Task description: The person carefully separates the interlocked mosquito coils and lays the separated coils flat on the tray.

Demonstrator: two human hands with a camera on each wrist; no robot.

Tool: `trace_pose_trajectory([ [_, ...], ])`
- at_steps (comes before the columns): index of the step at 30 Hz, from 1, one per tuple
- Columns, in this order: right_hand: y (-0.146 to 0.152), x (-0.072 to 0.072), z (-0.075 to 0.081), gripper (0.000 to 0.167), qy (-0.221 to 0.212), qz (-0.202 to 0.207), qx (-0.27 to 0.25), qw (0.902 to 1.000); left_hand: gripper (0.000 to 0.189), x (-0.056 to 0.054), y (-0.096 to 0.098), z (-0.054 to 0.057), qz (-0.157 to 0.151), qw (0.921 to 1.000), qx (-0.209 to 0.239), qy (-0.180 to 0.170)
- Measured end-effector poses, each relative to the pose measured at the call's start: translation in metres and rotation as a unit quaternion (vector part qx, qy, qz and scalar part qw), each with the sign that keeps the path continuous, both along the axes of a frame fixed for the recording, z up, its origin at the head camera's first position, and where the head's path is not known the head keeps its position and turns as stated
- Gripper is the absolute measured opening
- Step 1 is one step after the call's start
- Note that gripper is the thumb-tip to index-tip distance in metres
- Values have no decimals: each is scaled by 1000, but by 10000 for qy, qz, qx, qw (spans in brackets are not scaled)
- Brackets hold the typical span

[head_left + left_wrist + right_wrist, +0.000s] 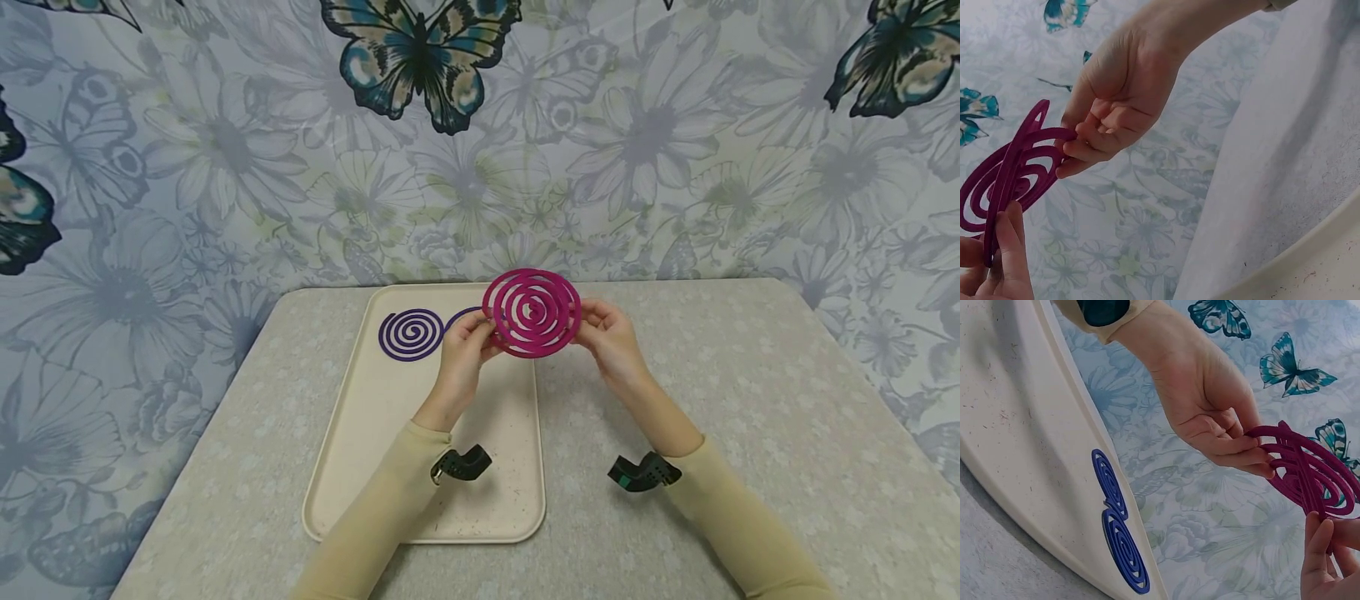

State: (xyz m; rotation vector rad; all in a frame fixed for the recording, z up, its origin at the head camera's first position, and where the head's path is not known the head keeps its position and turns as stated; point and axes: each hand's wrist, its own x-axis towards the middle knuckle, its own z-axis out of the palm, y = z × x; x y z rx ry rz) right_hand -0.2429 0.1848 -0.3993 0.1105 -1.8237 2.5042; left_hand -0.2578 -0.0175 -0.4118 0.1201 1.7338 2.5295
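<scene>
A magenta quilled piece [532, 311] with coiled spirals is held up between both hands above the tray's right edge. In the wrist views, two of its coiled discs cross each other at an angle. My left hand [459, 367] pinches its left rim between thumb and fingers. At the opposite rim, the fingertips of my right hand [615, 343] pinch the outer loops. Behind the left hand, a purple-blue double spiral [1124, 550] lies flat on the cream tray [420, 442]; my left fingers hide part of its second coil in the head view.
The tray rests on a pale patterned tabletop [720, 367], and small specks dot its surface. A wall covering with flowers and butterflies [645, 150] rises behind the table's back edge. Dark devices [645, 472] are strapped on both wrists over beige sleeves.
</scene>
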Motion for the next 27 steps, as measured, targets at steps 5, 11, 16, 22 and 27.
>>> trace_pose_trajectory([
  [5, 5, 1, 5, 28, -123, 80, 32, 9999, 24, 1, -3, 3, -275, 9990, 350, 58],
  [11, 7, 1, 6, 22, -383, 40, 524, 9979, 17, -1, -3, 3, -95, 9992, -391, 0],
  [16, 5, 0, 1, 13, -465, -86, 779, 9958, 23, -1, -1, 0, 253, 9974, -666, -82],
  [22, 2, 0, -6, 11, -356, -252, 1120, 9927, 26, 0, -1, -4, 629, 9943, -843, -196],
  [27, 0, 2, -11, 9, -231, -431, 1331, 9899, 21, 1, 0, -8, 941, 9894, -1096, -163],
])
